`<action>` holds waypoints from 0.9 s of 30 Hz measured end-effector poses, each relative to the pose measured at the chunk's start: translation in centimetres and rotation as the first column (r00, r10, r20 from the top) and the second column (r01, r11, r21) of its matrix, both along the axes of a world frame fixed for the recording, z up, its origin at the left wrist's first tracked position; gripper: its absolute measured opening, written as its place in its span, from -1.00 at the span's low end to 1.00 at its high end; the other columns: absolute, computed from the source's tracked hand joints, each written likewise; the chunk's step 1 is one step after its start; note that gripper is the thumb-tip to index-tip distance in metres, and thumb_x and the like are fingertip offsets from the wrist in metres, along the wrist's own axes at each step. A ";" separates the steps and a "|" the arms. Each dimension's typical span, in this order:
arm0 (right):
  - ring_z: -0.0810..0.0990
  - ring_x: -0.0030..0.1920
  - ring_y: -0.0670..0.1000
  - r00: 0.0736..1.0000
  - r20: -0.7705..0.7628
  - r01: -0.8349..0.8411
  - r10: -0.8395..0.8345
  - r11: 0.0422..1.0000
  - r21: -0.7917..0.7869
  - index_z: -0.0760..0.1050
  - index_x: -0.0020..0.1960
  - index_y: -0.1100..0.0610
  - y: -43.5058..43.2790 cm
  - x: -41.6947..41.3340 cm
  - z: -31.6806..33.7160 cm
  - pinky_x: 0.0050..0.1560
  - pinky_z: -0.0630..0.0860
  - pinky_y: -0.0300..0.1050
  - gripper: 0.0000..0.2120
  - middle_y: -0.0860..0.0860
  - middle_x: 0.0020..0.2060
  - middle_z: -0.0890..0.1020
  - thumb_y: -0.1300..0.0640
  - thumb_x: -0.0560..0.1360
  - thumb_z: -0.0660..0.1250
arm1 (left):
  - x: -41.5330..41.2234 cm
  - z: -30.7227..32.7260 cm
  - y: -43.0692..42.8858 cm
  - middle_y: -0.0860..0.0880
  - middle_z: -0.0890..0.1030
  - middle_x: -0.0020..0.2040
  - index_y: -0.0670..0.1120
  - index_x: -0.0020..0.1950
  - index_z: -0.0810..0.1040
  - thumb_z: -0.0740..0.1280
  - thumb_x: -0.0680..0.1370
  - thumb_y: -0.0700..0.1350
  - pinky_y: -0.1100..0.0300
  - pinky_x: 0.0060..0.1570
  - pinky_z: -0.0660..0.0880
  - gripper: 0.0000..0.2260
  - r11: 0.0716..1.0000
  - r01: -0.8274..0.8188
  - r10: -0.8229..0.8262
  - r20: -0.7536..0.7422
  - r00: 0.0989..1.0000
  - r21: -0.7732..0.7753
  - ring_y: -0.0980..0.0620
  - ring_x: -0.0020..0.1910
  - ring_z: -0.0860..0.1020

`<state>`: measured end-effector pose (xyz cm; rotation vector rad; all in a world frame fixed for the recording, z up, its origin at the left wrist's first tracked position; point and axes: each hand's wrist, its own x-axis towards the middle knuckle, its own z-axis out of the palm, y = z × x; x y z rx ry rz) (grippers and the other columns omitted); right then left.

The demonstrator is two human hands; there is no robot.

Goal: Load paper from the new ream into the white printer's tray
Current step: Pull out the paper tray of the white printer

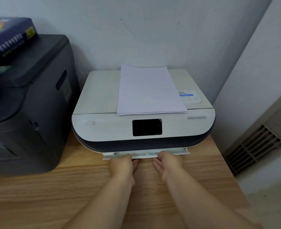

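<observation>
left hand [123, 164] grasped front lip of white plastic printer tray [146, 154] | right hand [167, 163] grasped same lip | loose white paper stack [149, 90] lay atop flat white printer [101, 96]

The white printer [103, 96] has a black screen [147, 127]; paper [149, 90] white, table [70, 187] wood-grained, other printer [29, 104] charcoal, ream [9, 40] seemingly dark blue.
</observation>
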<state>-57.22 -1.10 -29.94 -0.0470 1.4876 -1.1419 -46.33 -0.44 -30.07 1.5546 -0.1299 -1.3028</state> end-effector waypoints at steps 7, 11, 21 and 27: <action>0.60 -0.28 0.11 0.997 -0.082 -0.015 0.016 1.000 0.012 0.42 0.04 0.27 -0.2 -1.3 0.1 -0.30 0.55 -0.09 -0.86 0.18 -0.23 0.56 0.34 0.50 0.16 | 1.1 -0.5 0.2 -0.24 0.56 -0.11 -0.22 0.04 0.32 0.33 0.41 -0.32 0.07 -0.29 0.51 -0.73 0.996 -0.001 -0.026 0.317 0.948 0.085 -0.15 -0.29 0.52; 0.63 -0.26 0.17 0.957 -0.288 0.048 -0.033 0.998 0.044 0.31 0.18 0.27 -0.3 -3.2 -0.1 -0.26 0.61 0.02 -0.70 0.25 -0.14 0.58 0.34 0.46 0.24 | 3.3 -1.2 0.4 -0.22 0.50 0.11 -0.19 0.15 0.43 0.35 0.39 -0.02 0.03 -0.01 0.48 -0.59 0.956 0.125 -0.276 0.659 0.699 0.267 -0.24 0.02 0.49; 0.47 0.17 0.19 0.298 -0.902 -0.340 0.311 0.918 0.204 0.52 0.13 0.33 0.9 -6.3 -0.5 0.14 0.42 -0.07 -0.63 0.19 0.20 0.47 0.07 0.47 0.33 | 6.6 -3.3 1.9 -0.07 0.36 0.41 -0.09 0.29 0.46 0.13 0.56 -0.02 -0.14 0.42 0.09 -0.65 0.873 0.371 -0.420 0.874 0.245 0.316 -0.12 0.43 0.21; 0.48 0.17 0.14 0.228 -0.940 -0.405 0.254 0.903 0.146 0.49 0.23 0.28 1.9 -6.8 -0.9 0.13 0.41 -0.10 -0.57 0.16 0.17 0.50 0.03 0.48 0.33 | 7.0 -3.4 2.1 -0.07 0.44 0.36 -0.10 0.17 0.56 0.19 0.55 -0.03 -0.17 0.42 0.08 -0.71 0.879 0.398 -0.393 0.873 0.290 0.263 -0.13 0.43 0.22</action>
